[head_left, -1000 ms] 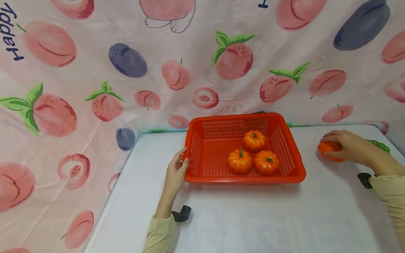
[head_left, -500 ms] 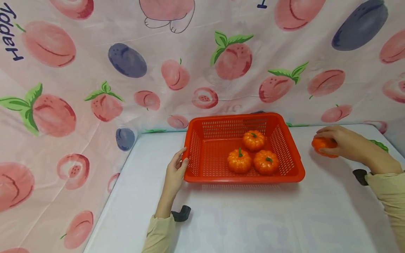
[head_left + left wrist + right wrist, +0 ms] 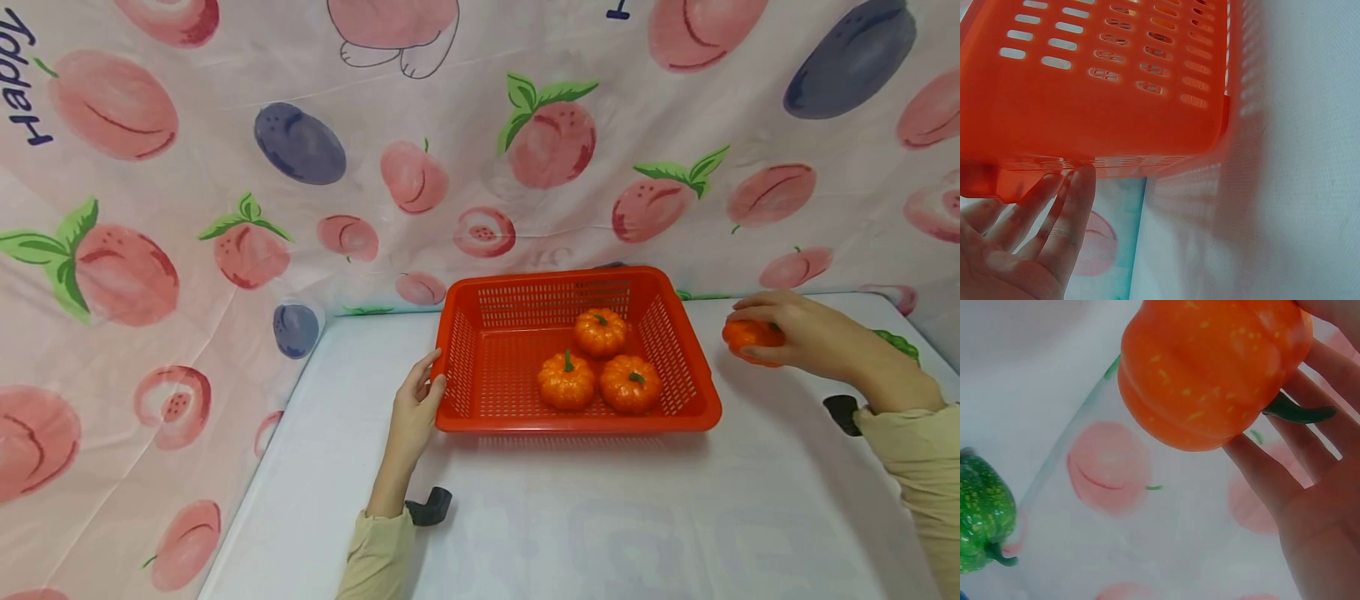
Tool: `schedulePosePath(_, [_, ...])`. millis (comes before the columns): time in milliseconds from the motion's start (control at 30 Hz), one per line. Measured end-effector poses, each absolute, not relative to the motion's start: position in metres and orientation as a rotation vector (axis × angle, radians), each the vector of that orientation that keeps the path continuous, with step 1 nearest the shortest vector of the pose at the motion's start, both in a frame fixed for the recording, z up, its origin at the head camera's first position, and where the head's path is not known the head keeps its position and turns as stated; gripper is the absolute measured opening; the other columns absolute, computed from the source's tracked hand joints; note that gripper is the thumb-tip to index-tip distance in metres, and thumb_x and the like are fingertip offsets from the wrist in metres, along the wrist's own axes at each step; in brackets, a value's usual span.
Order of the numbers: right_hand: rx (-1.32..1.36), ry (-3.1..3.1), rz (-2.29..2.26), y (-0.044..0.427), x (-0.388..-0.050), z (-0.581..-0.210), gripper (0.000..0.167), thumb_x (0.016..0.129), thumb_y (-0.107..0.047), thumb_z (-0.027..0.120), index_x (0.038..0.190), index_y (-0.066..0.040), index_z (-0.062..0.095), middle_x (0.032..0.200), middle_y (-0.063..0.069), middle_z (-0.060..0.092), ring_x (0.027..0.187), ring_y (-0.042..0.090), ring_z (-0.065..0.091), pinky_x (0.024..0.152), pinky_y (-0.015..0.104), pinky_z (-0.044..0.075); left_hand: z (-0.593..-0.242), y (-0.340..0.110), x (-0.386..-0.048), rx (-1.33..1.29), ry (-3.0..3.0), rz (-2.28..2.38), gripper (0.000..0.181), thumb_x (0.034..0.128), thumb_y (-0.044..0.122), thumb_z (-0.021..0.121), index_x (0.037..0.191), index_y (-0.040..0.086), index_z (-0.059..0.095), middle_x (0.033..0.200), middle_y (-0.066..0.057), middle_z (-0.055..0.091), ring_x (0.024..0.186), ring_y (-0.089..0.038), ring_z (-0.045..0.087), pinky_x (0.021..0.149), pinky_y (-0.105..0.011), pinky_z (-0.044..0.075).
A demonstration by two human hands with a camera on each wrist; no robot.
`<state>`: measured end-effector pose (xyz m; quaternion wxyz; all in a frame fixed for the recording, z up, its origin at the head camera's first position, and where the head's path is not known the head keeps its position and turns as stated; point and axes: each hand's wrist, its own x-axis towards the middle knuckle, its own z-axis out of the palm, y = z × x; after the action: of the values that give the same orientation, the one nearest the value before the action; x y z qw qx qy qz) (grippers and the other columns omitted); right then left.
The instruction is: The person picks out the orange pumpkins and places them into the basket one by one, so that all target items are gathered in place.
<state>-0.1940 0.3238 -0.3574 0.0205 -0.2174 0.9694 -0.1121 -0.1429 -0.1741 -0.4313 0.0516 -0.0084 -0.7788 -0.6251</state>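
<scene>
My right hand holds an orange toy pumpkin, to the right of the red plastic basket. In the right wrist view, the fingers and thumb lie around that pumpkin, and its green stem points toward the palm. My left hand is at the basket's left side. Its fairly straight fingertips touch the red basket near the rim in the left wrist view. Inside the basket sit three orange pumpkins: one at the back, one front left, one front right.
A green speckled pumpkin lies beyond my right hand, mostly hidden behind the forearm in the head view. The white table meets a peach-print cloth at the back and left. Black wrist mounts hang below the wrists.
My right hand has carried the orange pumpkin a short way left toward the basket, slightly upward in view. The left hand and the basket have stayed in place.
</scene>
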Motion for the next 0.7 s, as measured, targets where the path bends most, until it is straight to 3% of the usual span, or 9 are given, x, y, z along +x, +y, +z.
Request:
schedulePosePath(433, [-0.776, 3.050, -0.327, 0.304, -0.191, -0.343, 0.041, 0.077, -0.016, 0.085, 0.113, -0.003, 0.071, 0.121, 0.020, 0.062, 0.102, 0.034, 0.060, 0.079, 0.051, 0.058, -0.430, -0.174, -0.142, -0.014, -2.370, -1.922, 0.045, 0.1025, 0.016, 0.055, 0.147, 0.017, 0.048, 0.145, -0.015, 0.053, 0.116, -0.033, 0.062, 0.089, -0.042, 0.057])
schedulePosePath(700, [-0.787, 3.060, -0.346, 0.294, -0.189, -0.334, 0.039, 0.078, -0.018, 0.085, 0.113, -0.004, 0.072, 0.122, 0.017, 0.062, 0.108, 0.034, 0.057, 0.083, 0.053, 0.056, -0.429, -0.174, -0.141, -0.007, -2.371, -1.924, 0.044, 0.1025, 0.016, 0.055, 0.146, 0.018, 0.049, 0.144, -0.014, 0.053, 0.117, -0.033, 0.062, 0.090, -0.044, 0.057])
